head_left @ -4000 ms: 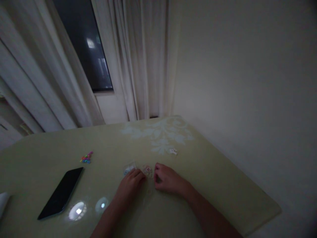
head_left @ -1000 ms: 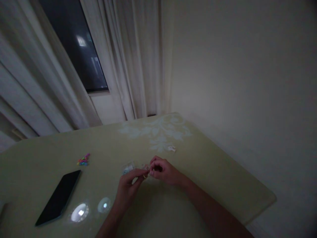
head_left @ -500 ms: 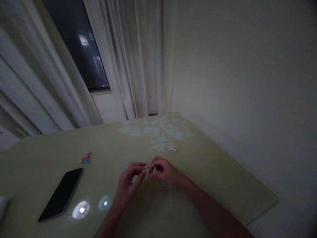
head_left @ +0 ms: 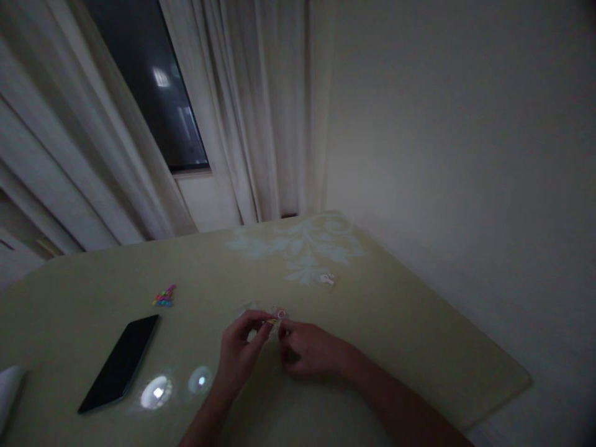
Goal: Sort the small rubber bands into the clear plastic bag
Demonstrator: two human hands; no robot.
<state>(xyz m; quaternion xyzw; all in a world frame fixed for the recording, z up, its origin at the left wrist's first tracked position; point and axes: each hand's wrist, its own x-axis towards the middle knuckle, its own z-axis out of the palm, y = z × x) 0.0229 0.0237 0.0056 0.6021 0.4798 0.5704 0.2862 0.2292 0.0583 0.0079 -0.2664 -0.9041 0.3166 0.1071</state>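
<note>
My left hand (head_left: 244,344) pinches a small yellowish strand-like piece (head_left: 271,321) between thumb and forefinger. A little pale ring (head_left: 281,314) shows right by its fingertips. Against this piece sits my right hand (head_left: 310,351), its fingers curled and its thumb and forefinger pressed together at the ring's lower side. What lies between the right fingertips is too small and dim to name. Behind the left hand lies a thin clear film (head_left: 249,307), perhaps a plastic bag, partly hidden.
A heap of small bright-coloured pieces (head_left: 164,297) lies on the pale green table (head_left: 209,267). A black tablet or phone (head_left: 120,363) is at the left, with a white object (head_left: 9,388) at the frame edge. A small whitish item (head_left: 327,279) lies farther back.
My right hand has turned over and dropped lower, its fingers curling in more. My left hand keeps its pinch almost in place. The view has shifted slightly.
</note>
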